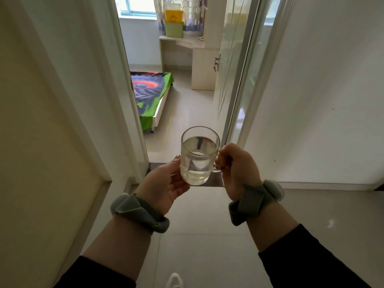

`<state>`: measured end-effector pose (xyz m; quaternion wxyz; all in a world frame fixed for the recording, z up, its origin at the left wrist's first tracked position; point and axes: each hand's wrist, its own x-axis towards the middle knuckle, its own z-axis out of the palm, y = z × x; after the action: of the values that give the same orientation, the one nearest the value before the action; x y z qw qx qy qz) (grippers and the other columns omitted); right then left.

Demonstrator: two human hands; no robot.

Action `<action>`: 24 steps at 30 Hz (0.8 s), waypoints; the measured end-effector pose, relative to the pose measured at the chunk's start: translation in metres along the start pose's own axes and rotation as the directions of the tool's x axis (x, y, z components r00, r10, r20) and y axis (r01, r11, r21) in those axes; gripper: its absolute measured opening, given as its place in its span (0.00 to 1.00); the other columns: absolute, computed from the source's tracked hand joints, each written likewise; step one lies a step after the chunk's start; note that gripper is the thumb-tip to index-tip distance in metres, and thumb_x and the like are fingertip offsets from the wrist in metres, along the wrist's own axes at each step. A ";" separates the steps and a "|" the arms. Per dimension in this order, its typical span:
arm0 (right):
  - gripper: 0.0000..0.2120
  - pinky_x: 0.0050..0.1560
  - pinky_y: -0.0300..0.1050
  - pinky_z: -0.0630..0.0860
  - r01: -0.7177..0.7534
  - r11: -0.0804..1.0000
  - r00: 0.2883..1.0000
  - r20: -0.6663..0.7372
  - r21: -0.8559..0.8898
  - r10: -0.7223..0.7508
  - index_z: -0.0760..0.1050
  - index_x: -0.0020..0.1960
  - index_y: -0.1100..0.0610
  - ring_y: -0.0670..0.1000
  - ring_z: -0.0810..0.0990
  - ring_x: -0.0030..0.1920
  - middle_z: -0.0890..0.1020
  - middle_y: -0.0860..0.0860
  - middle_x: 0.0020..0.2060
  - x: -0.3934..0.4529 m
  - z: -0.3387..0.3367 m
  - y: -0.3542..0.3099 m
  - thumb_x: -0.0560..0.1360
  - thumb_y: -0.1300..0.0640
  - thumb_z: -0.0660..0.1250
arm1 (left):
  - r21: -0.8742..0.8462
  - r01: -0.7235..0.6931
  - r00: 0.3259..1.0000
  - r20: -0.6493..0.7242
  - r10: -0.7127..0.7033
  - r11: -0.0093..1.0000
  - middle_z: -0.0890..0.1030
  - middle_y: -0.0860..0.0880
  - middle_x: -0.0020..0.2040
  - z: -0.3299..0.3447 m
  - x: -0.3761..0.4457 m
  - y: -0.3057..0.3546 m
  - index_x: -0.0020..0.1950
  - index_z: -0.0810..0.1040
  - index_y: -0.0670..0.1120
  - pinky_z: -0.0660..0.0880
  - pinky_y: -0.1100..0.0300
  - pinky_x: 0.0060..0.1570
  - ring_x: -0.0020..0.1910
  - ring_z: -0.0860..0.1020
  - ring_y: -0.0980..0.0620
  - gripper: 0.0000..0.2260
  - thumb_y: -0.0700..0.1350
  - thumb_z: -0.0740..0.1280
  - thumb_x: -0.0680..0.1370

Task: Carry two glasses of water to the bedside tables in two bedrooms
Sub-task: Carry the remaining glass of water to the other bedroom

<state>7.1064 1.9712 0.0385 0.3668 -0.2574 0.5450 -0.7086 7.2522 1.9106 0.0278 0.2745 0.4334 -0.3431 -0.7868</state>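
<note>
A clear glass mug of water (199, 156), more than half full, is held upright in front of me at mid-frame. My right hand (235, 167) is closed around its handle on the right side. My left hand (166, 183) cups the glass from the lower left, its fingers against the wall and base. Both wrists wear grey-green bands. Only this one glass is in view, and no bedside table is visible.
I stand in a hallway facing an open bedroom doorway. The white door (230, 65) stands open on the right, the door frame (133, 90) on the left. Inside are a low bed with a colourful cover (149, 94), a pale desk (197, 59) and stacked bins (174, 21).
</note>
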 end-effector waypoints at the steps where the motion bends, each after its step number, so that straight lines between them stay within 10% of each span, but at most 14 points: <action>1: 0.17 0.36 0.49 0.63 0.003 1.000 1.000 -0.008 -0.006 -0.004 0.66 0.17 0.54 0.50 0.62 0.27 0.66 0.46 0.18 0.019 0.006 0.002 0.64 0.59 0.61 | 0.002 -0.001 1.000 0.006 0.001 1.000 0.81 0.42 0.51 0.000 0.019 0.011 0.58 0.76 0.41 0.78 0.53 0.44 0.48 0.79 0.45 0.16 0.51 0.63 0.78; 24: 0.17 0.37 0.50 0.63 0.023 1.000 1.000 -0.009 -0.001 -0.023 0.66 0.17 0.53 0.47 0.63 0.25 0.66 0.44 0.17 0.449 0.065 0.003 0.65 0.60 0.60 | -0.022 -0.024 1.000 -0.005 0.024 0.999 0.78 0.44 0.42 0.074 0.393 0.216 0.47 0.78 0.44 0.76 0.54 0.45 0.41 0.76 0.47 0.11 0.51 0.63 0.77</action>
<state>6.8879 1.5739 0.0376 0.3560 -0.2604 0.5439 -0.7139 7.0311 1.5134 0.0306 0.2894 0.4283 -0.3388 -0.7861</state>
